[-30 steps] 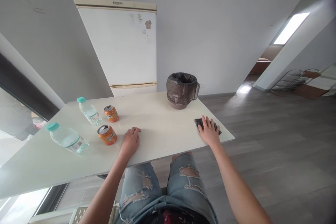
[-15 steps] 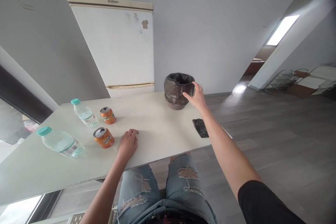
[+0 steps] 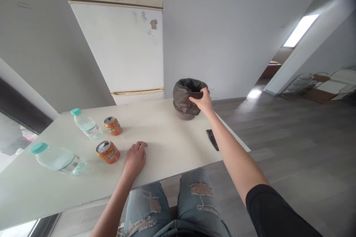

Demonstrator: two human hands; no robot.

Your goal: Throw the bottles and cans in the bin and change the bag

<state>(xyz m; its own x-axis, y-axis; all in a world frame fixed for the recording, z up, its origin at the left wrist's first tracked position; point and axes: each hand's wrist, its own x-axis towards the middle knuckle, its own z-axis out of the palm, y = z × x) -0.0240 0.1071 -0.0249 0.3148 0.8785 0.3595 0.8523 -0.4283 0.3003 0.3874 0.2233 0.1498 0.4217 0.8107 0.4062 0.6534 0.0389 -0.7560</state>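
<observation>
A small trash bin (image 3: 185, 100) lined with a black plastic bag stands upright at the far right of the table. My right hand (image 3: 203, 102) is at its right side, fingers hooked over the lined rim and thumb against the outside. My left hand (image 3: 136, 157) lies palm down on the tabletop, holding nothing, its fingers slightly bent. Left of it stand two orange soda cans, a nearer can (image 3: 108, 152) and a farther can (image 3: 113, 126). Beyond the cans are two clear bottles with teal caps, a nearer bottle (image 3: 59, 159) and a farther bottle (image 3: 87, 124).
A folded piece of black plastic (image 3: 212, 140) lies near the right edge of the white table (image 3: 167, 148), partly hidden by my right forearm. Behind the table stands a white refrigerator (image 3: 125, 48) against a grey wall. Wooden-look floor (image 3: 292, 155) stretches to the right.
My right hand has moved slightly left and closed on the bin's rim, its forearm covering more of the black plastic. My left hand stays in place. The view has shifted a little.
</observation>
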